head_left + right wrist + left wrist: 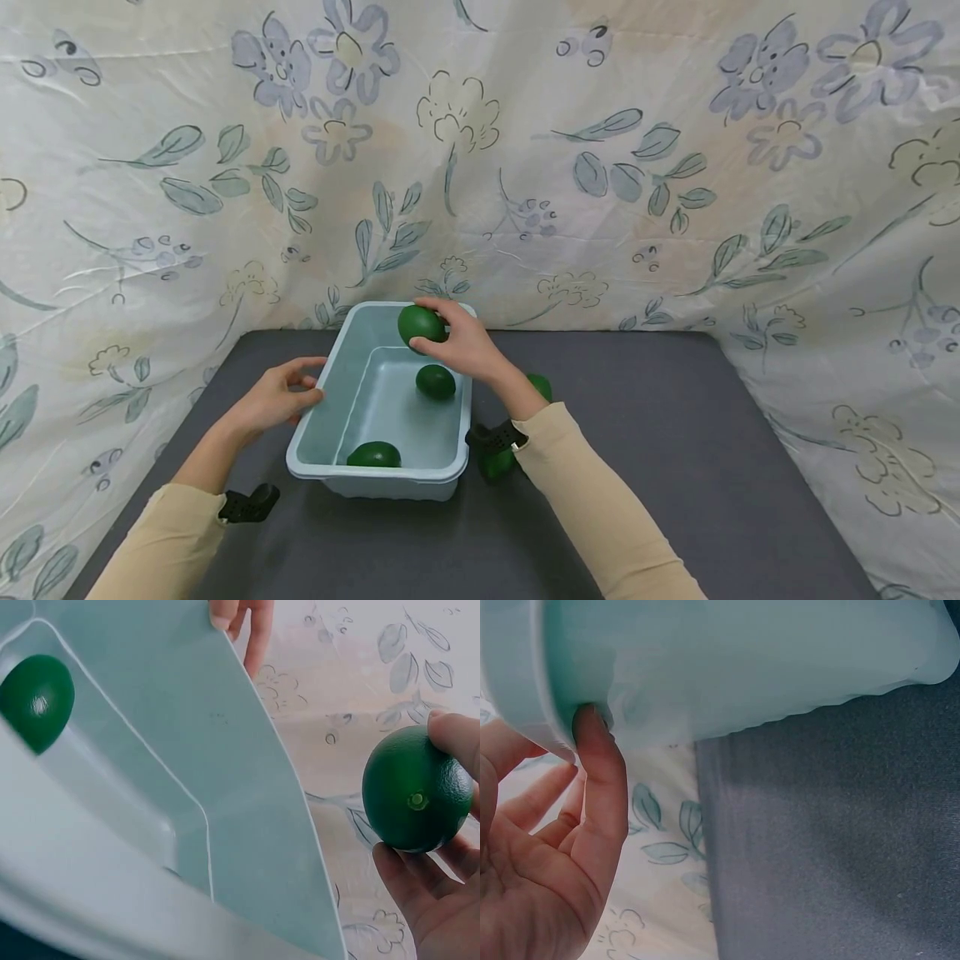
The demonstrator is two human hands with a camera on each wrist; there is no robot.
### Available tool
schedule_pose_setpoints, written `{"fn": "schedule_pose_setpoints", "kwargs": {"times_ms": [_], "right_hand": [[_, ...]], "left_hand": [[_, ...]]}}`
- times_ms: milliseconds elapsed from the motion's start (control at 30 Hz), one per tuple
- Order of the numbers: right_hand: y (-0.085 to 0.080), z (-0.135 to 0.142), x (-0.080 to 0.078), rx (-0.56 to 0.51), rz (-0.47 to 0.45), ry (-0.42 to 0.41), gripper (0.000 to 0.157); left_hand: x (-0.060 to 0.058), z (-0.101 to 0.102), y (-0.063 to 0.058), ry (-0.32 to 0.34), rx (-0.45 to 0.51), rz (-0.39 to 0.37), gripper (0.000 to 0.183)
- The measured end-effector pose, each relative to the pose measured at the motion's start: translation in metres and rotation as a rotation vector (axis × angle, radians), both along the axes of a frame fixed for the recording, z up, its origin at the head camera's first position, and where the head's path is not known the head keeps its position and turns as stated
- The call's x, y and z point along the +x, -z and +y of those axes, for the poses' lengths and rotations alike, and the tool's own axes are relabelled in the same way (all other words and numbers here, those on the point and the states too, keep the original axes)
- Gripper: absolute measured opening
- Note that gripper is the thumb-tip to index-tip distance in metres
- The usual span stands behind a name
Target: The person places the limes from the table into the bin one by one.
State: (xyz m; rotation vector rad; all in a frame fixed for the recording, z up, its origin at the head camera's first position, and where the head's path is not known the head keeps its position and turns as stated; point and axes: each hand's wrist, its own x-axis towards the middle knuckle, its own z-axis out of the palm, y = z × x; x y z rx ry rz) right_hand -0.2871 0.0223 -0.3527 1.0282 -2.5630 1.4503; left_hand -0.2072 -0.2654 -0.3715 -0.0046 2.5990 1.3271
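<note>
A dark grey tabletop (637,417) is carrying a pale blue bin (405,486). It is spreading out on both sides of the bin, showing more surface to the right than to the left, and its far edge is running behind the bin. One green fruit (495,467) is lying on it beside the bin's near right corner; a second fruit (540,386) is lying farther back, right of the bin. An arm is partly hiding both.

Soft, even light; diffuse shadows on counter (637,400). Right wrist view: glint on green fruit (37,701) in tub (195,720), near rim (75,855) blurred.
</note>
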Motion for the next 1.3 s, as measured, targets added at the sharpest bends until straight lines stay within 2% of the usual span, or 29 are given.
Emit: {"fn": "schedule_pose_setpoints", "kwargs": {"times_ms": [300, 600, 967, 1300], "right_hand": [[0.001, -0.014, 0.006, 0.006, -0.043, -0.052, 0.059], [0.002, -0.018, 0.010, 0.020, -0.035, -0.068, 0.059], [0.000, -0.004, 0.006, 0.007, -0.076, -0.064, 0.058], [-0.003, 0.016, 0.008, -0.021, -0.024, -0.033, 0.054]], "left_hand": [[0.000, 0.000, 0.001, 0.006, 0.008, 0.006, 0.060], [-0.001, 0.001, 0.001, 0.003, 0.003, 0.007, 0.060], [-0.001, 0.002, 0.001, -0.005, -0.002, 0.000, 0.062], [-0.001, -0.001, 0.002, -0.007, -0.002, -0.002, 0.061]]}}
